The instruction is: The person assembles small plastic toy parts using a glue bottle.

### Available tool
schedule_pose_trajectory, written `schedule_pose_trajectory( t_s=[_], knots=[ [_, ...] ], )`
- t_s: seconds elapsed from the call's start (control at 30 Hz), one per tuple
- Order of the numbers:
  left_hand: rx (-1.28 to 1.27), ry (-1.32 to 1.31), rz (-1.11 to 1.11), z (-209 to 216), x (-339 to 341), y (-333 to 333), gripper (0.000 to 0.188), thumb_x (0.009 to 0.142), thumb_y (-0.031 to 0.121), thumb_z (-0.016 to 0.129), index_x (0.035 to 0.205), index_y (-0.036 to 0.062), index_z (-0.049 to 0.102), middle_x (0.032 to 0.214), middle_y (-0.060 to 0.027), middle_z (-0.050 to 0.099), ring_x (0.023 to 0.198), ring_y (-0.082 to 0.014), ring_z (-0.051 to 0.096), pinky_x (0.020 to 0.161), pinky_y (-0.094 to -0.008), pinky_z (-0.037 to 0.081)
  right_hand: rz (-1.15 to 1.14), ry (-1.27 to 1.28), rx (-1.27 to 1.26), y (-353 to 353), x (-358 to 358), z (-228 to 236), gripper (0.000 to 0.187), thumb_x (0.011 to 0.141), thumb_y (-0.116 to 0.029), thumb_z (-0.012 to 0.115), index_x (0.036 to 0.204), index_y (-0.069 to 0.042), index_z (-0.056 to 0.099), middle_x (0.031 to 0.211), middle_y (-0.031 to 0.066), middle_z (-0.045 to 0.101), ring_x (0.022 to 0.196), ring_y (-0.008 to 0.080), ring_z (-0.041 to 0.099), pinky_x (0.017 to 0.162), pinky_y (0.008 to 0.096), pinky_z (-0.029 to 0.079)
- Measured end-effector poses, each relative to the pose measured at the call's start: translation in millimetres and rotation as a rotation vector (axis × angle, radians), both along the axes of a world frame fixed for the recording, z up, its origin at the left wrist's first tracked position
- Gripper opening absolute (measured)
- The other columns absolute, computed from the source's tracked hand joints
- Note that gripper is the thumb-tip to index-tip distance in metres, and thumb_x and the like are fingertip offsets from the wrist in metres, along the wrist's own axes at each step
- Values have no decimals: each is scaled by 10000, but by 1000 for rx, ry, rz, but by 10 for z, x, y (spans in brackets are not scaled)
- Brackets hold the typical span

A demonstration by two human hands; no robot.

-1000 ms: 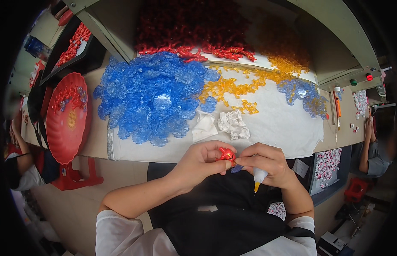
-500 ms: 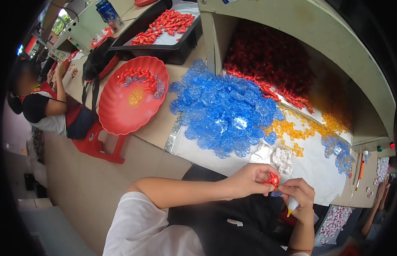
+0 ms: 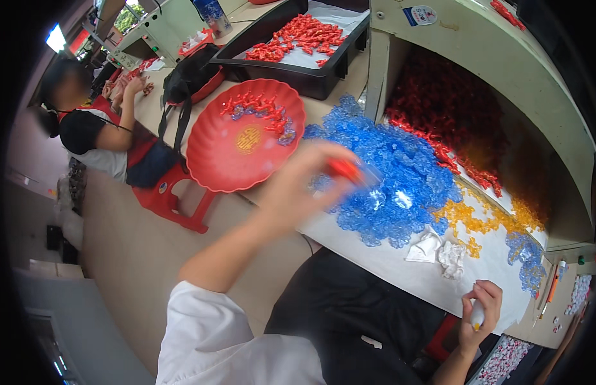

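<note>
Blurred by motion, my left hand pinches a small red figure with a clear bluish piece at its end. It is raised over the near left side of a heap of translucent blue pieces, to the right of a red scalloped plate. On that plate stand several red figures with bluish bases along the far right side. My right hand, near the table's front edge at the right, is closed round a small white squeeze bottle with a yellow tip.
Red figures fill a black tray and a shelf compartment. Small orange pieces, more bluish pieces and crumpled white tissues lie on white paper. A person sits at the left beside a red stool.
My hands have parted. The left has swung left and away from me with the red figure; the right has shifted right, still holding the bottle. The view has also shifted.
</note>
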State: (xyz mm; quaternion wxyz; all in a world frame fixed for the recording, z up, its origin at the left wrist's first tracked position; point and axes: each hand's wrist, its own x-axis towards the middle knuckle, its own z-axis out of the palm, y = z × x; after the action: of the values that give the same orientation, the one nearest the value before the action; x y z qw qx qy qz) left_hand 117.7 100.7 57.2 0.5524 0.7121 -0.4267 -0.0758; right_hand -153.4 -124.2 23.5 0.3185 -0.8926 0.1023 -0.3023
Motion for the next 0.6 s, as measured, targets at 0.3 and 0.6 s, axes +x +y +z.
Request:
schedule_pose_trajectory(
  t_s=[0.3,0.6],
  knots=[
    [298,-159,170,313,102,508,279,670,-71,562,939,4,549,887,-85,587,822,-152,572,716,-254,438,-183,57,90,-101,-219,-173,231,665,84,568,885,18,550,928,126,509,666,144,494,636,233,403],
    [111,-267,-418,-182,-996,-1257,188,670,-1,583,851,48,565,770,-98,579,702,-263,559,636,-345,434,-275,-17,155,-173,-437,-126,227,647,71,605,866,13,580,871,117,544,621,122,512,607,226,408]
  ],
)
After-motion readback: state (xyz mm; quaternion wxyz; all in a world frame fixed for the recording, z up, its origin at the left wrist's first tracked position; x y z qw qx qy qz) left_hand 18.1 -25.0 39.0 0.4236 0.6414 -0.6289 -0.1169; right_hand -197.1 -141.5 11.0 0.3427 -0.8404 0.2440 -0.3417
